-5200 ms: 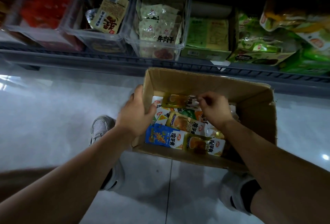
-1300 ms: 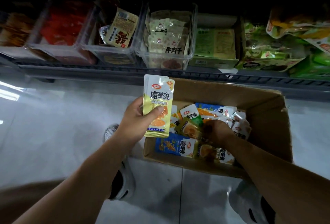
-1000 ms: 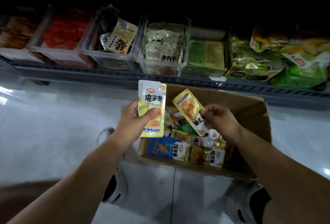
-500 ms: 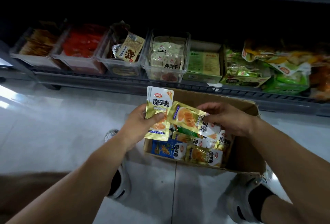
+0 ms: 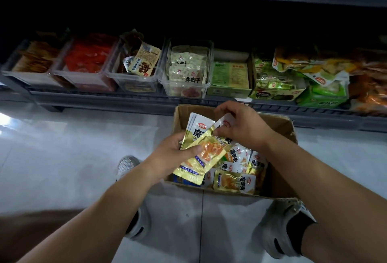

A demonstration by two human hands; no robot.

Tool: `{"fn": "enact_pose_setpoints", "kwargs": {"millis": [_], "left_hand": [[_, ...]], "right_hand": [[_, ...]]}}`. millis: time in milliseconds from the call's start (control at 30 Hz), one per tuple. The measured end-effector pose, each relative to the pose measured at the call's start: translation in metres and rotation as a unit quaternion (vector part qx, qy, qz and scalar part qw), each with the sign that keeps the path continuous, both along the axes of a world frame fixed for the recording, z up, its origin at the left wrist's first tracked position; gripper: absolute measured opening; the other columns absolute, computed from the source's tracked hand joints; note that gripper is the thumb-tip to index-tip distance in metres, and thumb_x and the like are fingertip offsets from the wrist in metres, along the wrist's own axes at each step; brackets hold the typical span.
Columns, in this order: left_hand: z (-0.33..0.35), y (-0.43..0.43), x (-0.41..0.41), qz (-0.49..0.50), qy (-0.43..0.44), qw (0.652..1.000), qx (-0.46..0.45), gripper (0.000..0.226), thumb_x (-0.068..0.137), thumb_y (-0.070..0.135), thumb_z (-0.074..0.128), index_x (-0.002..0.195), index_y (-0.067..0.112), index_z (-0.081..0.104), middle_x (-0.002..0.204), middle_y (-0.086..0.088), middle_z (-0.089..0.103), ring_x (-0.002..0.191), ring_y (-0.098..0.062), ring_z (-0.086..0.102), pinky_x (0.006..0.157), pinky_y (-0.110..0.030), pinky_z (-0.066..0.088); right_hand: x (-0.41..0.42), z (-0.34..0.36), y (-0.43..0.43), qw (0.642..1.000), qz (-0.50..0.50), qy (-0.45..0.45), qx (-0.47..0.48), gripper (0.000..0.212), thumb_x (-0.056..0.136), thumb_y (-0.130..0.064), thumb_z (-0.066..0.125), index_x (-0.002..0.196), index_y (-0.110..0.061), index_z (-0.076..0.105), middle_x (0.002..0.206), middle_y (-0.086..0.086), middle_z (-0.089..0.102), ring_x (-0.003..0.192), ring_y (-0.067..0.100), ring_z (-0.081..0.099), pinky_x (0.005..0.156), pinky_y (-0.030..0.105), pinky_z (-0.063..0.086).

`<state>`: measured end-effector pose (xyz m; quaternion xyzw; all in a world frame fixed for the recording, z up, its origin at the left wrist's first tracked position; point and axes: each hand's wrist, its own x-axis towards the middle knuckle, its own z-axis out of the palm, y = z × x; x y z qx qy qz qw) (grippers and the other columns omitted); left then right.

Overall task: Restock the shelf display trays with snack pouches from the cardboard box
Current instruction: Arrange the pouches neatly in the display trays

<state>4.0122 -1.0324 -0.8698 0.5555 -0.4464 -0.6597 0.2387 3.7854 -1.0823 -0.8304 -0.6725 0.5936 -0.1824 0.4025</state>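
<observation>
Gripping a fanned stack of gold-and-white foil snack pouches in the left hand, thumb lying across the front pouch, fingers curling behind. Pinching the white top edge of one pouch in that stack with the right hand, thumb and forefinger closing on it, just above the left hand. Holding the stack over the left side of the open brown cardboard box. Lying loose inside the box, more gold and white pouches of the same kind, overlapping. Resting on the pale glossy tiled floor, the box, with grey mesh shoes either side of its near edge. Standing just beyond it, a low dark grey shelf, carrying a row of clear plastic display trays filled with brown, red, tan and pale green packets, and green cartons and bags crowding the right end.
</observation>
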Motion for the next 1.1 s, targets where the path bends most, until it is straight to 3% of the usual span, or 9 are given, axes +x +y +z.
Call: {"fn": "enact_pose_setpoints", "kwargs": {"millis": [233,400,467,567,633,700,800,933,1100], "left_hand": [[-0.001,0.0,-0.007,-0.024,0.012,1.0,0.017,0.03,0.092,0.018,0.076,0.121,0.02,0.069,0.111,-0.004,0.078,0.106,-0.023,0.074,0.104,-0.048,0.053],[-0.004,-0.008,0.003,0.062,0.006,0.998,-0.013,0.028,0.091,0.009,0.075,0.116,0.018,0.069,0.105,0.001,0.08,0.099,-0.019,0.076,0.087,-0.033,0.059],[-0.008,-0.014,0.01,0.107,0.002,0.994,-0.021,0.028,0.091,0.008,0.074,0.117,0.017,0.069,0.106,-0.001,0.079,0.101,-0.022,0.076,0.09,-0.039,0.059],[-0.015,-0.018,0.015,0.153,0.006,0.988,-0.016,0.028,0.091,0.009,0.073,0.117,0.02,0.07,0.108,-0.005,0.079,0.101,-0.027,0.076,0.092,-0.048,0.058],[-0.02,-0.017,0.016,0.164,0.004,0.986,-0.016,0.027,0.092,0.009,0.071,0.116,0.021,0.07,0.108,-0.005,0.079,0.1,-0.027,0.076,0.087,-0.046,0.06],[-0.026,-0.016,0.015,0.165,0.002,0.986,-0.015,0.025,0.093,0.008,0.069,0.114,0.022,0.07,0.107,-0.005,0.079,0.098,-0.026,0.076,0.082,-0.043,0.061],[-0.032,-0.017,0.014,0.162,-0.011,0.987,-0.013,0.024,0.094,0.009,0.069,0.111,0.026,0.07,0.103,-0.001,0.08,0.095,-0.024,0.077,0.077,-0.04,0.061],[-0.032,-0.019,0.013,0.159,-0.011,0.987,-0.013,0.025,0.095,0.007,0.068,0.114,0.023,0.07,0.104,-0.001,0.08,0.092,-0.02,0.078,0.07,-0.031,0.063],[-0.034,-0.017,0.014,0.157,-0.007,0.988,-0.011,0.025,0.096,0.007,0.067,0.116,0.022,0.069,0.104,-0.001,0.08,0.093,-0.021,0.078,0.069,-0.031,0.062]], "right_hand": [[0.024,-0.005,0.005,0.998,0.028,-0.008,-0.056,0.057,0.072,-0.024,0.089,0.122,-0.03,0.061,0.109,-0.017,0.061,0.094,0.0,0.058,0.071,0.003,0.042],[0.007,-0.03,0.0,0.961,-0.199,-0.189,-0.013,0.039,0.084,-0.022,0.08,0.117,-0.023,0.059,0.106,-0.008,0.066,0.097,0.003,0.063,0.08,0.016,0.054],[-0.015,-0.058,0.001,0.967,-0.226,-0.115,0.032,0.024,0.092,-0.022,0.071,0.112,-0.019,0.06,0.104,0.0,0.068,0.096,0.015,0.066,0.083,0.03,0.058],[-0.044,-0.105,0.019,0.983,-0.047,0.066,0.165,0.014,0.097,-0.019,0.065,0.11,-0.019,0.067,0.105,0.001,0.07,0.086,0.009,0.065,0.074,0.011,0.051],[-0.051,-0.133,0.033,0.964,0.072,0.132,0.218,0.022,0.096,-0.022,0.065,0.117,-0.017,0.069,0.113,-0.001,0.07,0.098,0.01,0.064,0.087,0.014,0.049],[-0.052,-0.154,0.043,0.951,0.09,0.139,0.262,0.025,0.094,-0.024,0.068,0.117,-0.018,0.069,0.115,0.002,0.07,0.107,0.019,0.064,0.092,0.027,0.051],[-0.049,-0.174,0.048,0.944,0.072,0.154,0.282,0.02,0.092,-0.029,0.068,0.112,-0.026,0.067,0.112,0.001,0.066,0.099,0.018,0.062,0.076,0.023,0.047],[-0.043,-0.189,0.045,0.942,0.064,0.192,0.269,0.031,0.083,-0.036,0.077,0.112,-0.028,0.066,0.111,-0.001,0.065,0.098,0.018,0.062,0.076,0.026,0.049],[-0.041,-0.192,0.044,0.933,0.059,0.201,0.293,0.021,0.078,-0.031,0.082,0.087,-0.031,0.063,0.102,-0.003,0.066,0.093,0.015,0.063,0.079,0.03,0.055]]}}
